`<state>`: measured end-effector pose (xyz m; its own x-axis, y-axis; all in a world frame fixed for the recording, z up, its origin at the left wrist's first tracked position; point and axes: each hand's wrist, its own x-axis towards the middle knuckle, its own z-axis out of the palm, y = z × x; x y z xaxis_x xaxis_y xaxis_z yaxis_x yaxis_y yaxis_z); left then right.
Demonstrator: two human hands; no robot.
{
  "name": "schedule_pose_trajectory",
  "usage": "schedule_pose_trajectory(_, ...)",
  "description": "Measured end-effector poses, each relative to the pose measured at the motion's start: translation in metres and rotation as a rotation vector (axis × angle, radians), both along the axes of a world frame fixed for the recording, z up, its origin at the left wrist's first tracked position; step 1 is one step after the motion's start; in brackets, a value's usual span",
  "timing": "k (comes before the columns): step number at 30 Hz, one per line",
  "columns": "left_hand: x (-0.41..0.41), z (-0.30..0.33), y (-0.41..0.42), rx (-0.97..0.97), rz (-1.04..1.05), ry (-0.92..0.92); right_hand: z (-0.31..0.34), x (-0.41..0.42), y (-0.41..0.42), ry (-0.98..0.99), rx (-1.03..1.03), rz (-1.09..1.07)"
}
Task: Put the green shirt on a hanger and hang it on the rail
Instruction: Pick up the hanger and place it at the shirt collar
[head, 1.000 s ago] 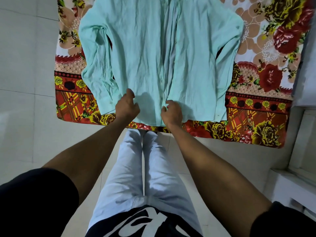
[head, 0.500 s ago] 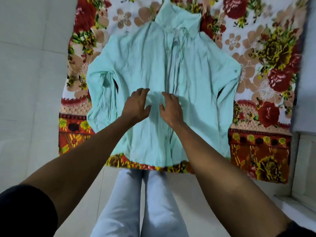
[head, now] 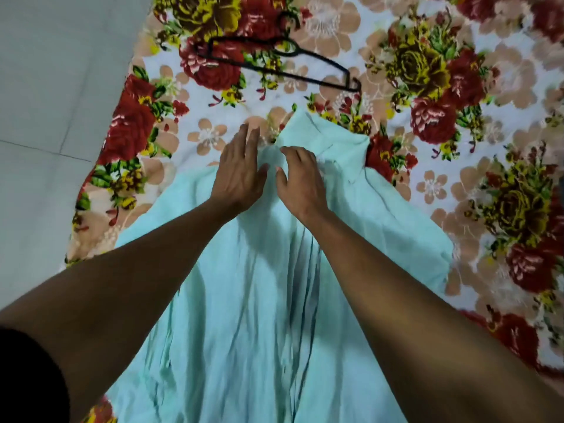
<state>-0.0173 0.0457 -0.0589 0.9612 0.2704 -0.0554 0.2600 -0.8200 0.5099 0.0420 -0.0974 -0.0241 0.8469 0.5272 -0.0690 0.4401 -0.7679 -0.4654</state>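
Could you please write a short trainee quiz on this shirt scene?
1. True or false: the hanger is already inside the shirt.
2. Which lies nearer the collar: A) left hand, B) right hand?
3. Fill in: the hanger lies on the ___ blanket.

Key: 1 false; it lies apart, beyond the collar. 2 B. 3 floral.

Single head-worn view, looking steeply down and forward, close over the green shirt (head: pixel 250 300); hanger (head: pixel 283 61) toward 12 o'clock.
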Motion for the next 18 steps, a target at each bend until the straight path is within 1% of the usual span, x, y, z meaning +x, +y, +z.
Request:
schedule_pose_trajectory(4, 0.082, -0.025, 0.025, 0.072, -0.039, -0.007, -0.014, 0.080, 0.042, -0.075, 0.052, 0.043)
schedule_pose_trajectory(7, 0.127, -0.052, 0.049, 0.169, -0.031, 0.008, -0.035, 0.148, 0.070, -0.196, 0.010, 0.062)
schedule_pose_trajectory(11, 0.134, -0.072, 0.055, 0.278, -0.002, -0.014, -0.051, 0.211, 0.084, -0.245, -0.108, 0.105)
schedule_pose_trajectory(15, 0.140, -0.075, 0.058, 0.309, -0.015, -0.024, -0.066, 0.249, 0.081, -0.203, -0.220, 0.132)
schedule_pose_trajectory(18, 0.138, -0.078, 0.058, 0.321, -0.016, -0.006, -0.068, 0.263, 0.080, -0.193, -0.244, 0.139)
